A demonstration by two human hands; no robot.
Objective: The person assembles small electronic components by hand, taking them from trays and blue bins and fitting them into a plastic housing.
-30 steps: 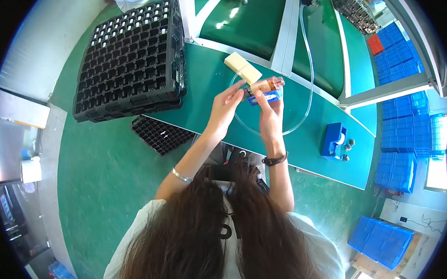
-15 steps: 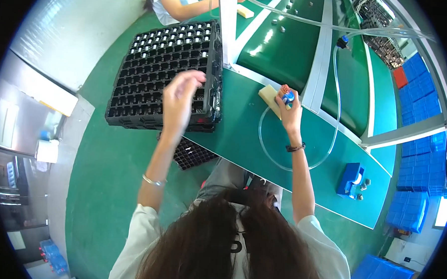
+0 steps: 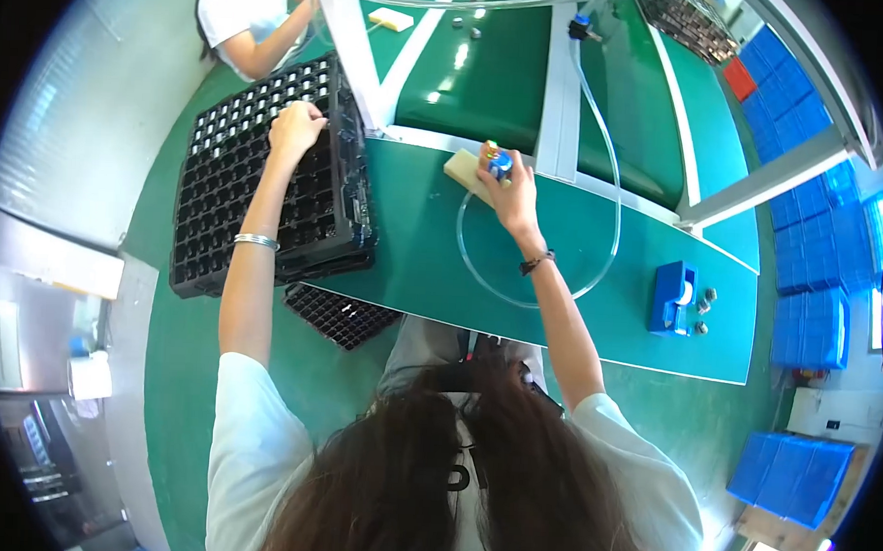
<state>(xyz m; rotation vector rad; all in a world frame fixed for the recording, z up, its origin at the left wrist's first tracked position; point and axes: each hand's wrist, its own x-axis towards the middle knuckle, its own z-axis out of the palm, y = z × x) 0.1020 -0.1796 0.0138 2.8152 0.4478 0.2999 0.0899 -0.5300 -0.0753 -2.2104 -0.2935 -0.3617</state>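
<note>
A small blue tool with a yellow tip (image 3: 502, 164) sits gripped in the curled fingers of the right hand (image 3: 513, 195). Just left of them lies a pale-yellow rectangular block (image 3: 460, 167); well left, the left hand (image 3: 296, 131) bends its fingers over a black plastic many-celled tray (image 3: 218, 207); I cannot tell whether they pinch anything.

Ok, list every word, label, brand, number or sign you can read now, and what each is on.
White shirt: dark lettering, partly hidden by hair; I won't copy it out.
Blue object in the right hand: too small to read any marking.
Black tray under the left hand: no text I can make out.
Blue holder on the table: none readable.
</note>
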